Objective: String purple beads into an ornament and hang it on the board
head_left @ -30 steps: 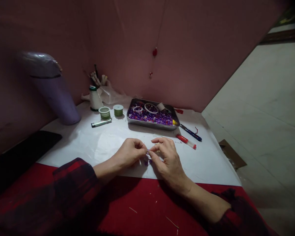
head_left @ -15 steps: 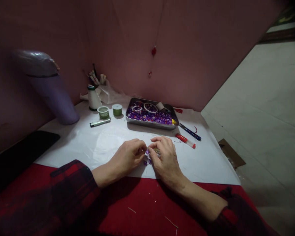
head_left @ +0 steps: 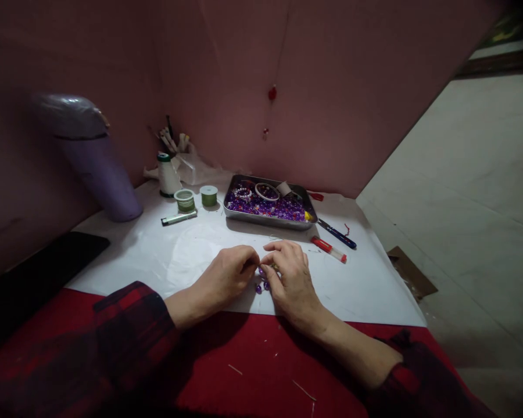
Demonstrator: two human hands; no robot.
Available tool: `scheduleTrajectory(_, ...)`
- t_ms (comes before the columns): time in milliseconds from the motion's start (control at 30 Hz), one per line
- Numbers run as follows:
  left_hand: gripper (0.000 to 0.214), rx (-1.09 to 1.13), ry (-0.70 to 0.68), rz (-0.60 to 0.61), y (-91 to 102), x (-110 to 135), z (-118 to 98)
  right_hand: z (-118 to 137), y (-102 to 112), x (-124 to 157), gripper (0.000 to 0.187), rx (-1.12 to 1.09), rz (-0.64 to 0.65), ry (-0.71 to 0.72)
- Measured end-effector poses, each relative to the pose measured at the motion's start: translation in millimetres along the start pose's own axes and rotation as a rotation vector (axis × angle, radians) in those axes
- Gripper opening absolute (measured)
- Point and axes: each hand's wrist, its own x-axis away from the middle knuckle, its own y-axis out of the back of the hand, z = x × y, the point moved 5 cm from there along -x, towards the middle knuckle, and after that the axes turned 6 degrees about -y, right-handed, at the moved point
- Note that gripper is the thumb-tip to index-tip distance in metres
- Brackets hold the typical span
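Observation:
My left hand [head_left: 233,269] is closed, thumb and forefinger pinched at the edge of a small cluster of purple beads [head_left: 258,288]. What lies between those fingertips is too small to make out. From the other side my right hand [head_left: 290,277] curls over the same cluster, its thumb and forefinger closed on the purple beads. Part of the cluster is hidden under the right fingers, where a bit of yellow-green also shows. The beads are just above or on the white sheet [head_left: 357,296]; I cannot tell which.
Behind my hands stands a metal tray [head_left: 268,223] of purple beads. Right of it lie a red-capped tube [head_left: 329,249] and dark blue snips [head_left: 337,234]. Green thread spools [head_left: 208,196], a white thread cone [head_left: 169,177], a cutter knife [head_left: 178,218] and a purple bottle [head_left: 102,174] stand left.
Both hands stay at the bead cluster with only slight finger shifts. The right fingers have moved a little up and left. The whole view has shifted very slightly.

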Motion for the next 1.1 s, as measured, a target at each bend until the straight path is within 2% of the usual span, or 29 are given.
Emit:
scheduleTrajectory(433, 0.014, 0.025, 0.045, 0.010, 2.6, -1.4, 0.0, -1.9, 0.7, -0.6, 0.012, -0.058, 0.016, -0.010)
scheduleTrajectory(767, 0.006, -0.009, 0.114, 0.012, 3.4, -1.1, 4.3, -3.2, -0.2, -2.4, 0.012, -0.091, 0.036, -0.048)
scheduleTrajectory(1100, 0.005, -0.034, 0.071, 0.027, 2.7, -0.3, 3.5, -5.1, -0.2, -3.2, 0.011, -0.110, 0.013, -0.068)
